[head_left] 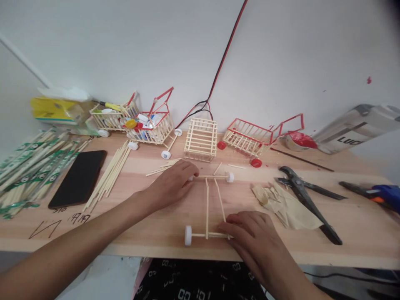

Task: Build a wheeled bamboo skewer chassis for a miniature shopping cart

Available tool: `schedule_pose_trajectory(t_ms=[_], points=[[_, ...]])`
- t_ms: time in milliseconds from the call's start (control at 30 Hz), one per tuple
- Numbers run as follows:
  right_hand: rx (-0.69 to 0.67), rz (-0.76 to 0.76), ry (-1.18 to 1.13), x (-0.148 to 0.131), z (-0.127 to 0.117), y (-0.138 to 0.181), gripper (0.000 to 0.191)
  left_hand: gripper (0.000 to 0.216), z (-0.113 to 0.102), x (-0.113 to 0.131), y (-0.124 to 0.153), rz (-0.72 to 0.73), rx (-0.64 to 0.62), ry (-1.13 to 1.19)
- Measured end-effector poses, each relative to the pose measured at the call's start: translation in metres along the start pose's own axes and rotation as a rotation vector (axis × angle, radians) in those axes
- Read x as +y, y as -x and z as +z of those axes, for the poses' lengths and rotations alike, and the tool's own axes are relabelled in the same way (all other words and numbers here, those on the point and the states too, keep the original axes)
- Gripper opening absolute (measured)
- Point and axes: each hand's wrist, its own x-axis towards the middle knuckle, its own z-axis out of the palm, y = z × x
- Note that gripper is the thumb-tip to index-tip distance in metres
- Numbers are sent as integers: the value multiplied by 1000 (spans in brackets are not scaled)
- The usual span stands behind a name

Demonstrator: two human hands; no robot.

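A small wheeled frame of wooden sticks (207, 208) lies on the wooden table in front of me, with white bottle-cap wheels at its axle ends. My left hand (176, 179) pinches the left end of the far axle, partly covering the white cap there. My right hand (253, 233) is closed around the right end of the near axle, hiding whatever wheel is there. The near-left white cap (188, 235) and the far-right white cap (230, 177) show plainly. Just beyond the frame stands a slatted stick basket (201, 139).
Finished stick carts (151, 129) holding caps and a red-trimmed cart (246, 137) line the wall. Left are wrapped chopsticks (31, 166), a phone (79, 177) and loose sticks (111, 175). Right are crumpled paper (284, 208), black cutters (308, 200), a red paint cup (300, 141) and a blue-handled tool (386, 198).
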Motion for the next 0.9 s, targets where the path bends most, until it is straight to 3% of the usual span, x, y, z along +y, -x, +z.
schedule_pose_trajectory(t_ms=[233,433,533,633,733,900], points=[[-35,-55,-48,5,-1,-8,27,17,-1,-1,3,-26,33,4],[-197,-121,-47,11,-19,-14,38,16,-4,2,8,-54,12,-9],[-125,-104,-45,20,-28,-19,44,20,-2,2,9,-49,20,-9],[51,-5,-13,36,-31,-36,27,28,0,1,9,-60,45,-35],[156,24,50,55,-26,-63,23,27,3,1,8,-71,64,-63],[37,-72,11,76,-10,-90,30,23,8,-2,6,-84,70,-52]])
